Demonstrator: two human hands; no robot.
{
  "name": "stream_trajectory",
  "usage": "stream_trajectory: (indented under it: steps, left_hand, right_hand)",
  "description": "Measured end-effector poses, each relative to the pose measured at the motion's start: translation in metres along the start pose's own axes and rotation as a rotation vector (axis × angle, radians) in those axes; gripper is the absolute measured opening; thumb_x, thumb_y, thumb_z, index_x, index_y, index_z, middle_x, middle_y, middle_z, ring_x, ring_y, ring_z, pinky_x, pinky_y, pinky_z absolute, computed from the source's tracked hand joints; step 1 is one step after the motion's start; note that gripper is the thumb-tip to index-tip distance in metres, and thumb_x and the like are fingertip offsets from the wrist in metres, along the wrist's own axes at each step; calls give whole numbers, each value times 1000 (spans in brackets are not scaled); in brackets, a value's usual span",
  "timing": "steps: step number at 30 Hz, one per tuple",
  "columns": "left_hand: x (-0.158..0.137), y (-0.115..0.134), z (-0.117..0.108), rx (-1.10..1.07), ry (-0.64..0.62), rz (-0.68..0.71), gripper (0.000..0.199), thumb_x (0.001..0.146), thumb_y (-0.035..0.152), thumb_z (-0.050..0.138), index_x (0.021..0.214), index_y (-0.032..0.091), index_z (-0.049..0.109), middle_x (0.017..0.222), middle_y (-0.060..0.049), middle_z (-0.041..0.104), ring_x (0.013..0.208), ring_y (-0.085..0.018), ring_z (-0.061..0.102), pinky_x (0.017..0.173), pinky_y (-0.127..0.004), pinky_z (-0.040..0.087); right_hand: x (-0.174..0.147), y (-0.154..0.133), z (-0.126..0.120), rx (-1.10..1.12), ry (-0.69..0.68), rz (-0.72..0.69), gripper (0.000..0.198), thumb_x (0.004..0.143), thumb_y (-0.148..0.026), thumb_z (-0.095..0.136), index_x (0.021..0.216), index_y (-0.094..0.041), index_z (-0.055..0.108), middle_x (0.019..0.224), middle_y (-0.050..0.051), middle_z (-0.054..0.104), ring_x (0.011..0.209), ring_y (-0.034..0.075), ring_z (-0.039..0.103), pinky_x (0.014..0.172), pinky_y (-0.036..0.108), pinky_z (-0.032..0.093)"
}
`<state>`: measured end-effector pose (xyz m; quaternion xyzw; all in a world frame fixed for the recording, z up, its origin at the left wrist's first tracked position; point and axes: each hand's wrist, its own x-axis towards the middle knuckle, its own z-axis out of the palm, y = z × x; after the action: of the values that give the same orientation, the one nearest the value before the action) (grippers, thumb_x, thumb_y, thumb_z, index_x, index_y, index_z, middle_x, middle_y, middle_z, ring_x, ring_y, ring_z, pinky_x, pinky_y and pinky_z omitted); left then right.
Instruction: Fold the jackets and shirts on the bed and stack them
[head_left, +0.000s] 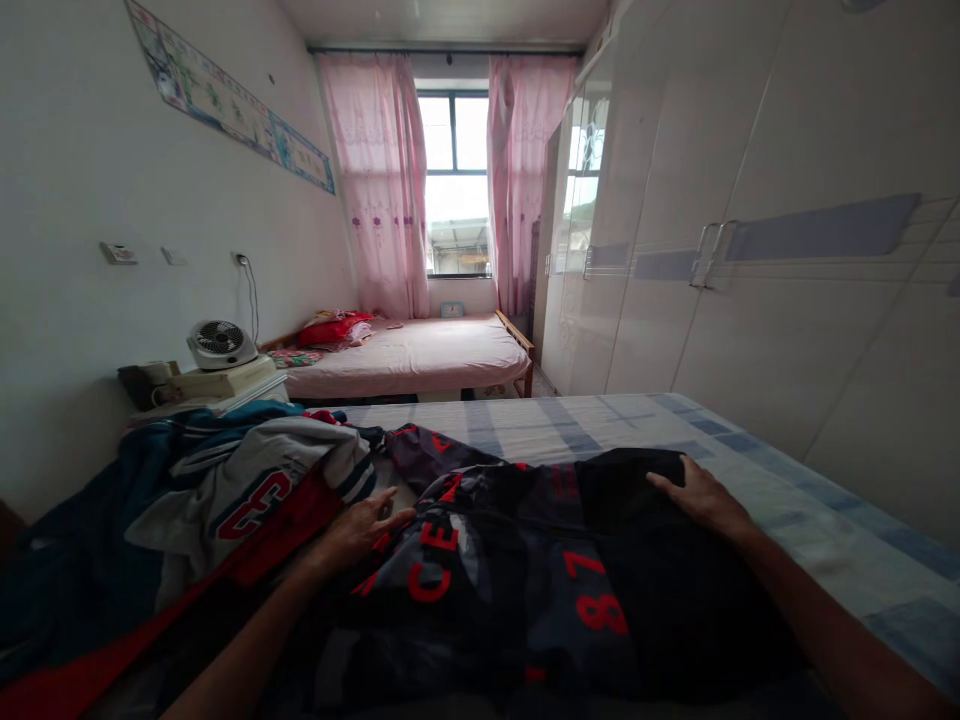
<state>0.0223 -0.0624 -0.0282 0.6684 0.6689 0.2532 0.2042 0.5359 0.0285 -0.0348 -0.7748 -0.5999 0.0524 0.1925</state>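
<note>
At six o'clock, a black shirt (pixel 544 560) is probably getting spread, next needing smoothing. The left hand (pixel 366 522), at seven, is showing fingers apart; I can't tell if the right hand (pixel 701 492), at four, is pinching.

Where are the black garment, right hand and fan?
Black garment (pixel 525 560): head view, cloth beside the red 87.
Right hand (pixel 707 495): head view, back of the hand.
Fan (pixel 220 339): head view, front grille.

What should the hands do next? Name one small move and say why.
Probably smooth the dark garment near the left hand: its fabric looks creased there, the black part by the right hand seems flatter, and both hands are already at its edges.
</note>
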Motion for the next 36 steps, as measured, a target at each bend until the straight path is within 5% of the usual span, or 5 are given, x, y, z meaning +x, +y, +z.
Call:
stream_trajectory:
  steps: [11, 18, 22, 29, 36]
  left_hand:
    - [-37, 50, 3, -441, -210, -16, 43, 71, 46, 59, 99, 16, 69, 85, -4, 72, 81, -26, 66, 68, -29, 50]
    - [-72, 71, -40, -90, 570, 193, 27, 72, 48, 59, 85, 28, 71, 76, 2, 67, 72, -21, 62, 67, -29, 49]
    - [-32, 80, -62, 160, 852, 295, 33, 82, 46, 49, 97, 25, 69, 75, -2, 62, 72, -22, 60, 71, -33, 47]
    - [76, 75, -60, 473, 629, 115, 53, 84, 37, 47, 130, 12, 49, 122, -17, 55, 114, -32, 53, 93, -40, 43]
    - [-44, 20, -9, 301, 304, 473, 36, 86, 40, 52, 120, 28, 58, 127, -2, 58, 111, -19, 59, 93, -26, 48]
  right_hand:
    - [-16, -5, 3, -44, -31, 22, 34, 72, -37, 51, 97, -16, 60, 93, 15, 68, 90, 30, 65, 72, 37, 48]
    - [-34, -1, -61, 685, -151, -12, 40, 75, -42, 54, 108, -19, 58, 80, 10, 69, 65, 25, 64, 60, 35, 49]
    - [-7, -24, -88, 697, 65, -21, 44, 78, -41, 52, 114, -16, 56, 90, 12, 68, 66, 20, 62, 60, 32, 48]
    - [61, -67, -62, 280, 297, -112, 56, 80, -31, 49, 126, -1, 48, 121, 22, 56, 114, 31, 51, 97, 40, 37]
    - [-17, 8, -16, 162, 186, -290, 53, 84, -49, 43, 126, -18, 52, 129, 13, 54, 107, 30, 59, 91, 43, 47]
